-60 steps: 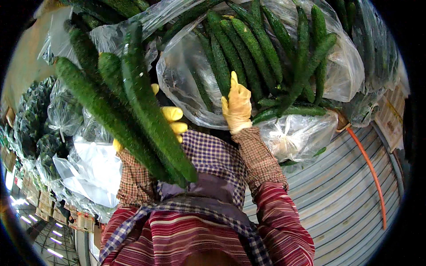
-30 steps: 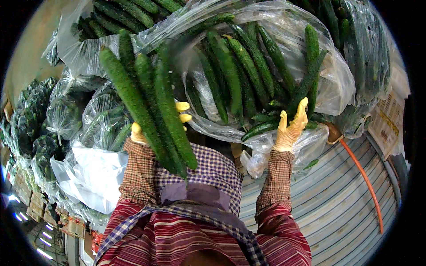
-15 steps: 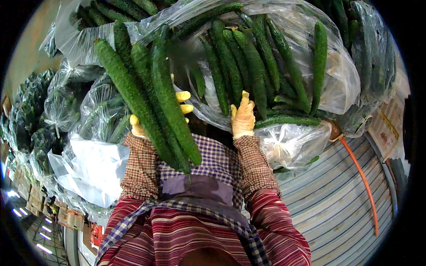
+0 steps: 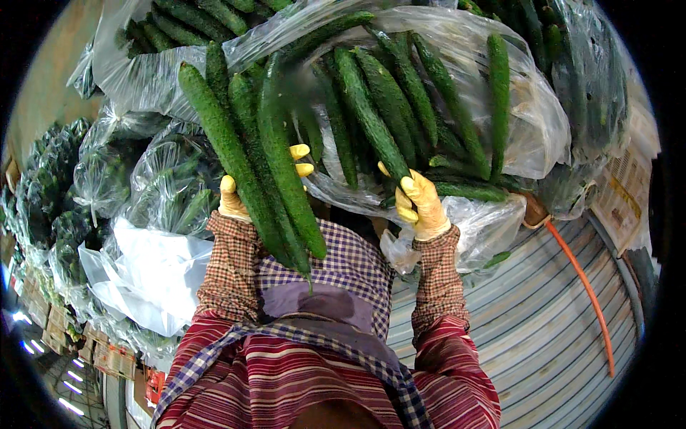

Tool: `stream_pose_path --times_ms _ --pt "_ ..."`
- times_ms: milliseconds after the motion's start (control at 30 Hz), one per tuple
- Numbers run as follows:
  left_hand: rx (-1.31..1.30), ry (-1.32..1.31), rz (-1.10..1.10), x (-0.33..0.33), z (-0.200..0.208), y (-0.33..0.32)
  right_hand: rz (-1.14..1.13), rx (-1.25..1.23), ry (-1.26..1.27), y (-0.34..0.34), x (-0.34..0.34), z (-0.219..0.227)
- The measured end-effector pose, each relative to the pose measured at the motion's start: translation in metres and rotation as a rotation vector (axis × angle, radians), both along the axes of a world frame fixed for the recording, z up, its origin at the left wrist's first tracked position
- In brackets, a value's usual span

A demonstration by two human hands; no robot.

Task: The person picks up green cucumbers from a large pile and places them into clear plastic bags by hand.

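A bunch of several long, bumpy green cucumbers [image 4: 277, 157] is held upright in my left hand [image 4: 233, 201], its yellow-gloved fingers wrapped round behind them. My right hand [image 4: 427, 207], gloved the same way, grips one cucumber [image 4: 370, 118] by its near end, thumb and fingers closed on it. That cucumber slants away to the upper left, over other cucumbers [image 4: 451, 86] lying in an opened clear plastic bag [image 4: 539, 118]. The palm of my left hand is hidden behind the bunch.
Tied clear bags [image 4: 107, 168] of cucumbers are stacked at the left, beside a white plastic sheet [image 4: 153, 275]. More cucumbers [image 4: 189, 21] lie at the far left. A ridged grey surface [image 4: 514, 336] spreads at the right, with an orange strap [image 4: 582, 286] across it.
My right hand has moved slightly right and nearer and closed on a cucumber, whose near end is now lifted. The bunch in my left hand has shifted a little right.
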State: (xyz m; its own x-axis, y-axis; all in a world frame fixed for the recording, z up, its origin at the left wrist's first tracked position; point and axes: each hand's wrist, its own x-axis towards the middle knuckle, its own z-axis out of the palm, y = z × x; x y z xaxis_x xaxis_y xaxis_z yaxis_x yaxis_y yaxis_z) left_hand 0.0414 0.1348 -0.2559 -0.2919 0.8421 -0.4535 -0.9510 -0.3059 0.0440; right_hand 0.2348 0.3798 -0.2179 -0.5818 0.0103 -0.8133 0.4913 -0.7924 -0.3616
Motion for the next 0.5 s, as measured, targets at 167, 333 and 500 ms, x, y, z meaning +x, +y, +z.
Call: stream_pose_path --times_ms 167,333,500 --pt "-0.024 0.024 -0.008 -0.004 0.013 0.004 -0.208 -0.339 0.057 -0.002 0.025 0.017" --pt "-0.101 0.036 -0.03 0.001 0.025 0.023 -0.127 -0.295 0.12 -0.012 0.039 0.046" --pt "-0.094 0.059 -0.086 0.007 0.037 0.046 0.033 -0.149 0.154 -0.027 0.033 0.092"
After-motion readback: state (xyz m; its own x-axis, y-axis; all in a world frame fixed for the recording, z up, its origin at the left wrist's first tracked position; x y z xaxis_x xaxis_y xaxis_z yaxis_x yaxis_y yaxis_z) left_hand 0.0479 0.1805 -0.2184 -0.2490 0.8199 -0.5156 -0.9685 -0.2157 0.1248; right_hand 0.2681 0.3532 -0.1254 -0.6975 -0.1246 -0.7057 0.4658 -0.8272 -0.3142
